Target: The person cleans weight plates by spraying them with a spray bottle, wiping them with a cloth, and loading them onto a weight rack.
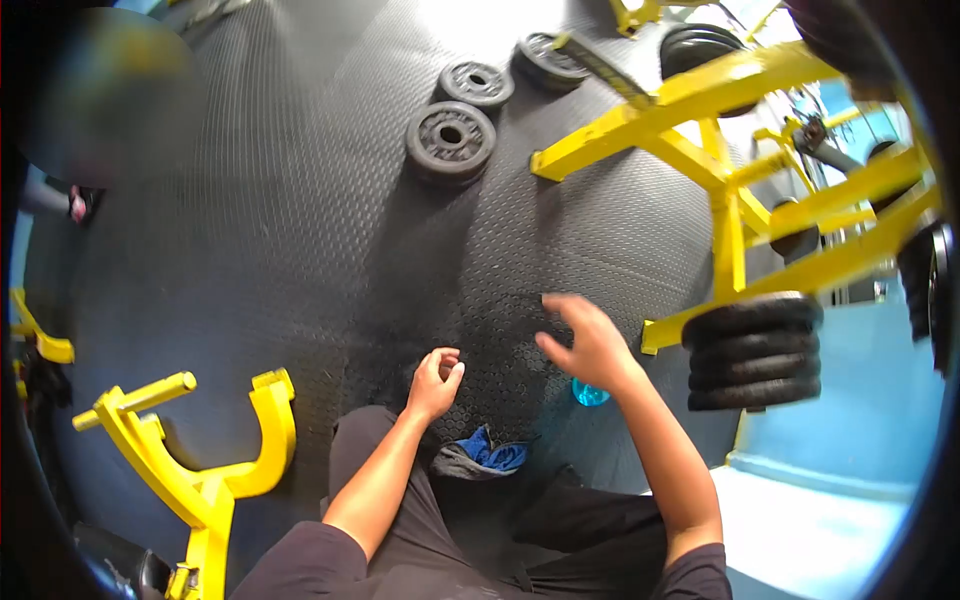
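Head view is showing a person sitting low in a gym, both bare arms reaching out over the black studded rubber floor. The left hand is curling loosely into a half fist, holding nothing, and hovering just above a knee. The right hand is spreading its fingers apart in the air, also empty, and hanging right over a small blue bottle, which is peeking out beneath the wrist and standing on the floor close to the legs, likely set there to be within easy reach. The two hands are staying apart from each other. A blue and grey cloth is lying crumpled between the knees. Two loose weight plates are lying flat further out on the floor, while a stack of plates is sitting on the yellow machine frame at the right. A yellow rack is standing near the left knee.
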`<state>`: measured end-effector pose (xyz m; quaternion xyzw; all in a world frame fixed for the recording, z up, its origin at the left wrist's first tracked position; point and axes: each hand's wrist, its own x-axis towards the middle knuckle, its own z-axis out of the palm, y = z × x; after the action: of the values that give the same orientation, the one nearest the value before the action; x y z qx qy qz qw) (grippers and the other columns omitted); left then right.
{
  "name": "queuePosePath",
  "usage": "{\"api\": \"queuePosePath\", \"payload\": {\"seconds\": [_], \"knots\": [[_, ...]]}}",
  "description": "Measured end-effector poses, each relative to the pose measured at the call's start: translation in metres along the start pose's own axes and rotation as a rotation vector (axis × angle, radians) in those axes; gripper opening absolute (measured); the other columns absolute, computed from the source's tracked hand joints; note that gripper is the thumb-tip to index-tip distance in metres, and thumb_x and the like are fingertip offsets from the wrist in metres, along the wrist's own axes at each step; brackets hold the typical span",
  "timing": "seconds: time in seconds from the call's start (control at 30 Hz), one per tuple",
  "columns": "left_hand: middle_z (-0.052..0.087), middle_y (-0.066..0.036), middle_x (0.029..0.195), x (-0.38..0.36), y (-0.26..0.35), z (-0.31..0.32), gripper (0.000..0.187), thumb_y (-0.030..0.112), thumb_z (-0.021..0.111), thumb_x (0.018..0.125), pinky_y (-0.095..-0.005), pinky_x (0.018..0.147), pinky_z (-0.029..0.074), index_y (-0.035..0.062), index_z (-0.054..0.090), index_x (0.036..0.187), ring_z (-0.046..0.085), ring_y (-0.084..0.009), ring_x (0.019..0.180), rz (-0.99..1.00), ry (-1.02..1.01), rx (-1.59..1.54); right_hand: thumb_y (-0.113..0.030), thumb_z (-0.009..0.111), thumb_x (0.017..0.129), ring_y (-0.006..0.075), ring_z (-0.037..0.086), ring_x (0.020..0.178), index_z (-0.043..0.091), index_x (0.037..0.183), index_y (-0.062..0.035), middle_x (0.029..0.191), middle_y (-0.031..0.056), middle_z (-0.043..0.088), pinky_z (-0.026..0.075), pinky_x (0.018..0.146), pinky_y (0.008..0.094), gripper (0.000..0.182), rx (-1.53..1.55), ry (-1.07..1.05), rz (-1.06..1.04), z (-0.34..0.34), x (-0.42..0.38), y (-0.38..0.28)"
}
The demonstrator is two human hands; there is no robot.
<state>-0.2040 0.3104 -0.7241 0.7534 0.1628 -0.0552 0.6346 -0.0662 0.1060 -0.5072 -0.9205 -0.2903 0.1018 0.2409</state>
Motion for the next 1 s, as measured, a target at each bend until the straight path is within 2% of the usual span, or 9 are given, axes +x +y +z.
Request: {"api": "queuePosePath", "payload": {"seconds": [0.2,0.27,0.4,0.43,0.5,0.53,0.7,0.83,1.0], "knots": [[0.066,-0.012,0.101,0.018,-0.001,-0.01,0.025,0.018,0.066,0.091,-0.0348,0.078,0.055,0.0031,0.065,0.112,0.067,-0.0219,0.084,-0.136,0.195,-0.097,-0.021,0.078,0.081,0.0379,0.054,0.128,0.053,0.132,0.0056,0.133,0.0251,0.058,0.042,0.11,0.0422,0.063,-0.025,0.097,-0.089,0.089,0.201,0.036],[0.065,-0.012,0.099,0.023,0.003,-0.012,0.025,0.019,0.066,0.092,-0.0347,0.078,0.054,0.0029,0.065,0.111,0.066,-0.0219,0.084,-0.202,0.198,-0.123,-0.026,0.081,0.08,0.0387,0.044,0.138,0.04,0.145,0.0055,0.145,0.0269,0.049,0.036,0.116,0.0426,0.083,-0.097,0.067,-0.056,0.115,0.26,0.05],[0.066,-0.007,0.102,0.03,-0.004,-0.012,0.024,0.019,0.065,0.093,-0.0307,0.074,0.051,0.0056,0.065,0.113,0.065,-0.0165,0.087,-0.251,0.215,-0.168,-0.037,0.083,0.077,0.0353,0.043,0.14,0.028,0.153,0.0026,0.148,0.025,0.045,0.028,0.12,0.0443,0.102,-0.407,-0.007,0.021,0.143,0.345,0.052],[0.066,-0.007,0.102,0.032,-0.005,-0.014,0.024,0.019,0.065,0.093,-0.0307,0.074,0.051,0.0056,0.065,0.113,0.065,-0.0165,0.087,-0.258,0.213,-0.172,-0.046,0.083,0.075,0.0298,0.046,0.138,0.036,0.149,0.001,0.146,0.0217,0.048,0.024,0.121,0.0473,0.1,-0.499,-0.079,0.048,0.149,0.36,0.057],[0.066,-0.007,0.103,0.035,-0.004,-0.014,0.024,0.018,0.065,0.093,-0.0305,0.075,0.051,0.0047,0.065,0.113,0.065,-0.0166,0.087,-0.279,0.211,-0.173,-0.048,0.083,0.073,0.0281,0.048,0.137,0.039,0.146,-0.0001,0.145,0.0194,0.05,0.024,0.121,0.0485,0.098,-0.57,-0.178,0.151,0.148,0.382,0.043],[0.066,-0.007,0.103,0.037,-0.002,-0.015,0.024,0.018,0.065,0.093,-0.0305,0.075,0.051,0.0047,0.065,0.113,0.065,-0.0166,0.087,-0.288,0.206,-0.179,-0.051,0.084,0.071,0.0263,0.05,0.135,0.043,0.143,-0.0012,0.144,0.0172,0.052,0.024,0.12,0.0497,0.096,-0.635,-0.269,0.254,0.149,0.389,0.041],[0.066,-0.012,0.101,0.042,-0.003,-0.017,0.023,0.014,0.063,0.092,-0.0353,0.082,0.053,0.0022,0.064,0.112,0.065,-0.0233,0.087,-0.3,0.2,-0.14,-0.048,0.087,0.067,0.0244,0.05,0.132,0.05,0.134,-0.0058,0.132,0.0101,0.058,0.033,0.108,0.0471,0.088,-0.572,-0.115,0.169,0.158,0.38,0.059],[0.066,-0.012,0.099,0.045,-0.004,-0.019,0.022,0.012,0.064,0.091,-0.0359,0.081,0.054,0.0021,0.065,0.11,0.065,-0.024,0.086,-0.258,0.234,-0.08,-0.044,0.089,0.066,0.0245,0.051,0.128,0.053,0.13,-0.0073,0.129,0.0084,0.058,0.033,0.104,0.0464,0.082,-0.606,-0.168,0.106,0.144,0.36,0.057],[0.066,-0.013,0.098,0.048,-0.008,-0.014,0.021,0.011,0.064,0.09,-0.0362,0.078,0.054,0.0017,0.066,0.109,0.065,-0.0239,0.084,-0.227,0.276,-0.032,-0.043,0.09,0.057,0.0223,0.052,0.124,0.054,0.127,-0.0088,0.123,0.0068,0.059,0.028,0.098,0.0428,0.085,-0.628,-0.166,-0.034,0.141,0.27,0.061]]}}
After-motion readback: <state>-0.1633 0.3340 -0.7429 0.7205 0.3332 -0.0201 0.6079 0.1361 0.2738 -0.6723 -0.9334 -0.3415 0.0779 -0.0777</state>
